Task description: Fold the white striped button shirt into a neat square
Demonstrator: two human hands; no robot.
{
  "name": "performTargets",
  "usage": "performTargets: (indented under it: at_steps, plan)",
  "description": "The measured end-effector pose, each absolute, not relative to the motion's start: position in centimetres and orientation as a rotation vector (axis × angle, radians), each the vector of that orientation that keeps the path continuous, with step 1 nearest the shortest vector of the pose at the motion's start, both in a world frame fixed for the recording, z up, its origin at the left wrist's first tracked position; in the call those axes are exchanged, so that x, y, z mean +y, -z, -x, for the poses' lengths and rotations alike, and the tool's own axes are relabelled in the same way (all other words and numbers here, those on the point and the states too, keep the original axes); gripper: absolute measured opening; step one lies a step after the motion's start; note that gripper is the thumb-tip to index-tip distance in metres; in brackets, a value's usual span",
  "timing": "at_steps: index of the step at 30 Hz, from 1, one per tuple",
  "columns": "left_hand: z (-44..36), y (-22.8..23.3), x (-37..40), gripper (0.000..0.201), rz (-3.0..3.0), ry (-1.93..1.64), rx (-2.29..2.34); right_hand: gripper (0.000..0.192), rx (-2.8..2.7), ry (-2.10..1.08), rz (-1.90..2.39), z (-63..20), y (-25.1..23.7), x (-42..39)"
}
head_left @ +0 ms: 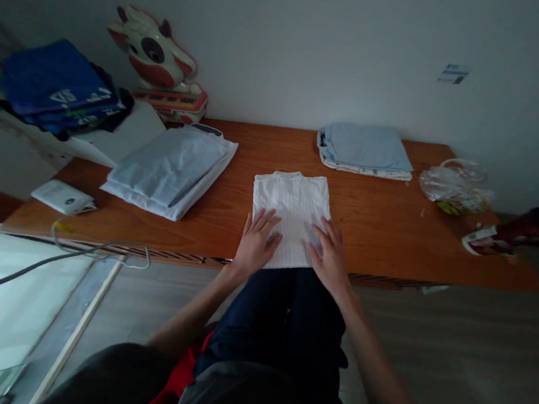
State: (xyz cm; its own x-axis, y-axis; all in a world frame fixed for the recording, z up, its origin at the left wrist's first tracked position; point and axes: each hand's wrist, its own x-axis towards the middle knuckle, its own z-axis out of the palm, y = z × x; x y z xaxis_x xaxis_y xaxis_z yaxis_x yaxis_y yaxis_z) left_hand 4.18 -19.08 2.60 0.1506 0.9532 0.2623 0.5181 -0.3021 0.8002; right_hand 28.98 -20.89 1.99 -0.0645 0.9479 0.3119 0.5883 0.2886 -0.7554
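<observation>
A folded white ribbed garment (290, 208) lies at the front edge of the wooden table (232, 184). My left hand (255, 244) rests flat on its near left corner, fingers spread. My right hand (331, 253) presses flat on its near right corner, fingers apart. Neither hand grips anything.
A folded pale blue stack (169, 169) lies to the left and another folded light blue pile (364, 149) sits at the back right. A clear plastic bag (454, 185), a cow figure (155, 57), blue clothes (58, 85), a white device (64, 197) and a cable (96, 249) are around.
</observation>
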Motion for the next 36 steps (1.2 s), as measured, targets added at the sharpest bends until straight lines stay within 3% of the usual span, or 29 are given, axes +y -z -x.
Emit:
performTargets:
  at_steps: [3, 5, 9, 12, 20, 24, 26, 29, 33, 36]
  plan:
    - [-4.5, -1.4, -24.6, 0.02, -1.58, -1.351, 1.661, 0.022, -1.05, -0.514, 1.426, -28.4, 0.3, -28.3]
    - [-5.4, -0.4, -27.5, 0.016, -1.277, -1.537, 1.742, 0.024, -0.692, -0.721, 1.393, -27.3, 2.7, -32.4]
    - [-7.1, 0.8, -29.2, 0.039, -0.647, -1.602, 1.573, 0.032, -0.415, -1.158, 1.274, -24.6, 5.8, -35.5]
    - [-7.2, 1.4, -28.6, 0.055, -0.432, -1.439, 1.495, 0.034, -0.445, -1.271, 1.233, -23.4, 6.0, -34.8]
    - [-7.0, 2.2, -30.9, 0.055, -0.729, -1.226, 1.365, 0.032, -0.633, -1.194, 1.25, -24.2, 5.3, -33.5]
    - [-8.6, 0.9, -35.9, 0.051, -0.959, -1.036, 1.227, 0.077, -0.635, -1.022, 1.296, -25.2, 3.5, -34.4]
    - [-9.4, 0.7, -38.3, 0.047, -1.068, -0.934, 1.105, 0.09, -0.681, -0.974, 1.332, -26.1, 2.5, -35.1]
    - [-9.7, 1.3, -39.8, 0.038, -1.089, -0.838, 0.946, 0.084, -0.736, -1.05, 1.362, -27.6, 1.5, -36.4]
    - [-8.1, 1.7, -36.8, 0.066, -0.534, -1.034, 0.98, 0.088, -0.718, -1.134, 1.368, -29.9, 0.5, -37.2]
    - [-5.8, 0.3, -32.9, 0.065, -0.241, -1.085, 0.982, 0.081, -0.81, -1.074, 1.381, -33.1, -1.1, -36.1]
